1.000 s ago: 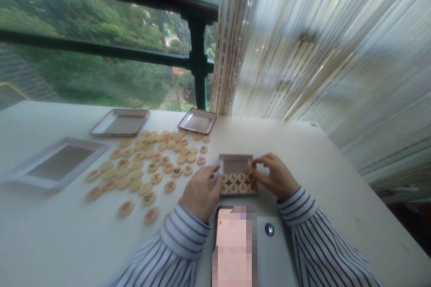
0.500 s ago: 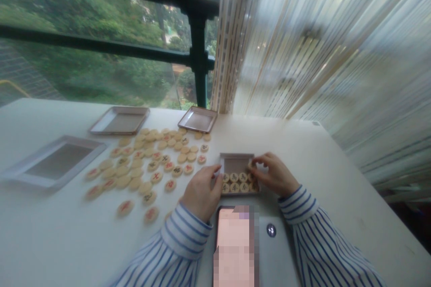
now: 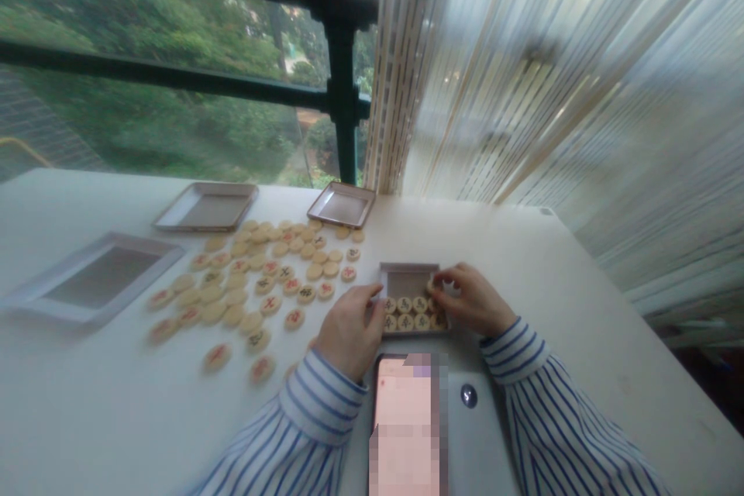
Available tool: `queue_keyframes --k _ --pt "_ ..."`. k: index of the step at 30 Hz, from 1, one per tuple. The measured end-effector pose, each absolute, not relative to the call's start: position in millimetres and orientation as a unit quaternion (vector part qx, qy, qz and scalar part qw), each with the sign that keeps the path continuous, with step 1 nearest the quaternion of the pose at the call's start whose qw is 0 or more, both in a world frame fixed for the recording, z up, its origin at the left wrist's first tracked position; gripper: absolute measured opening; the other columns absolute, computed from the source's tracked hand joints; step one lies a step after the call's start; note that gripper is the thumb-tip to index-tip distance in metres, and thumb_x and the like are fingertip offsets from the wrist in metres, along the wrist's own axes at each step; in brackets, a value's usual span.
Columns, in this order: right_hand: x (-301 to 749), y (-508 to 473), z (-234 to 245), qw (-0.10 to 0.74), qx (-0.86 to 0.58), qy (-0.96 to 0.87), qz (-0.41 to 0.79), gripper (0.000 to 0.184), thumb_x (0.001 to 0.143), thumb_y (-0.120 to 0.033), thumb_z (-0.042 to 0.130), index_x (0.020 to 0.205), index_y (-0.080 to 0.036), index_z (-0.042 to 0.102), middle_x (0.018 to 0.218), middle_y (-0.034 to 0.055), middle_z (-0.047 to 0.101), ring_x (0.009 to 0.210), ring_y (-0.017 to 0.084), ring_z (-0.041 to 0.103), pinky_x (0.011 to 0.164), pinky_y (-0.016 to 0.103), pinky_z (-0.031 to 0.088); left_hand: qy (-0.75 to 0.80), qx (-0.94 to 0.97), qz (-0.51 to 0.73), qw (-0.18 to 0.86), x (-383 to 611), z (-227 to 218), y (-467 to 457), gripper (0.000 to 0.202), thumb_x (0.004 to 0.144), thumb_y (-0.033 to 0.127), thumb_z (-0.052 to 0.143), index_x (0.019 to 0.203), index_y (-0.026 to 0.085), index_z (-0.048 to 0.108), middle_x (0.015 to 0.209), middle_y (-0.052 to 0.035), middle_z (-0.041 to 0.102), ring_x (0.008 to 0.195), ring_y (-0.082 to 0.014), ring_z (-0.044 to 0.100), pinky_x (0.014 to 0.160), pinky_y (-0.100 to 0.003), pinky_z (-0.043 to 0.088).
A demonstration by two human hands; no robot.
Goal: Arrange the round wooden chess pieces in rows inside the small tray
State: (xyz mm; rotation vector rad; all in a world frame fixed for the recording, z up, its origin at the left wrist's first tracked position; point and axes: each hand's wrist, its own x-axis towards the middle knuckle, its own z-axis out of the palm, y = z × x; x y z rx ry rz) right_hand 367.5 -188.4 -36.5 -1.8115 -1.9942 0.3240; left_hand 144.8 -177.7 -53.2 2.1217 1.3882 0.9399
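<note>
Trees (image 3: 174, 31) show beyond a dark railing (image 3: 342, 99) beside curtains (image 3: 453, 93).

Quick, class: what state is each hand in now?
Left hand: partly open, at the left side of the part-filled tray.
Right hand: closed, pinching a xiangqi piece.

blurred black characters (image 3: 420, 304) on boxed discs (image 3: 405, 322), red or black ones on loose discs (image 3: 270, 303), hardly legible

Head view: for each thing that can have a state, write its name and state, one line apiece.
Small box: open, partly filled
Boxed pieces: two rows, characters showing
Loose pieces: scattered, some lettered, some blank side up
Three trays: open side up
Phone: screen up, mostly pixelated
Left hand: at the box's left edge
Right hand: pinching one piece
</note>
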Motion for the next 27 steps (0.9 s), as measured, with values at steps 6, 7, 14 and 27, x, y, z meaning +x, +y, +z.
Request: queue_keyframes --k 6,7,14,27 --pt "366.9 -188.0 -36.0 0.201 -0.657 -0.718 0.113 0.024 0.077 -0.038 0.055 0.089 -0.020 0.065 0.082 0.0051 0.057 0.076 0.015 0.053 0.070 0.027 0.041 0.499 0.765 0.339 0.224 144.7 -55.6 -177.3 0.027 0.080 0.025 0.046 0.101 0.013 0.059 0.095 -0.0093 0.065 0.084 -0.0189 0.062 0.074 -0.032 0.051" --pt "366.9 -188.0 -35.9 0.200 -0.657 -0.718 0.112 0.024 0.077 -0.038 0.055 0.089 -0.020 0.065 0.082 0.0052 0.057 0.076 0.015 0.053 0.070 0.027 0.041 0.497 0.766 0.341 0.223 144.6 -55.9 -177.2 0.027 0.080 0.025 0.046 0.101 0.014 0.059 0.094 -0.0091 0.065 0.083 -0.0188 0.062 0.073 -0.032 0.051" --pt "367.7 -188.0 -35.0 0.185 -0.657 -0.724 0.104 0.024 0.078 -0.039 0.054 0.089 -0.021 0.065 0.081 0.0048 0.057 0.075 0.015 0.053 0.069 0.027 0.040 0.501 0.769 0.334 0.217 145.0 -53.6 -177.9 0.026 0.080 0.026 0.047 0.099 0.014 0.060 0.093 -0.0089 0.065 0.083 -0.0192 0.062 0.074 -0.032 0.051" --pt "365.7 -187.2 -31.0 0.163 -0.657 -0.729 0.097 0.024 0.078 -0.040 0.053 0.087 -0.021 0.065 0.080 0.0044 0.059 0.073 0.014 0.053 0.067 0.026 0.039 0.496 0.766 0.343 0.223 145.2 -53.4 -177.8 0.026 0.080 0.028 0.048 0.098 0.014 0.060 0.092 -0.0086 0.066 0.082 -0.0187 0.062 0.074 -0.033 0.051"
